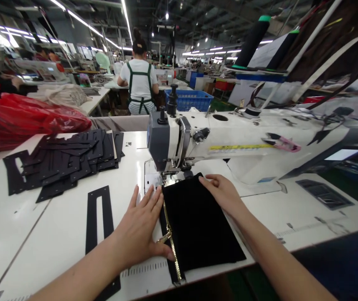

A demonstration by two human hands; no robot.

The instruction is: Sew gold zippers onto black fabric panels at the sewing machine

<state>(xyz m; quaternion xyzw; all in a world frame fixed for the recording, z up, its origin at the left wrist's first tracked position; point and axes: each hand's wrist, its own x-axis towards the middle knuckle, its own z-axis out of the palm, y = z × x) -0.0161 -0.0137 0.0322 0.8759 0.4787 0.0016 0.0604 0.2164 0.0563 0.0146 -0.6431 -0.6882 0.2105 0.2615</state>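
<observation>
One left hand, fingers wide, and right hand, grip unclear, touched black fabric. Uneven pressure risked skewing the zipper.

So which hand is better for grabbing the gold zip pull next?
Probably the left hand: its thumb is right by the zip pull, while the right hand is farther off, at the black cloth's far corner.

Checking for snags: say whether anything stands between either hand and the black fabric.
Nothing visible does: the left hand lies along the gold zipper edging the black fabric, and the right hand touches the fabric's far right corner.
</observation>
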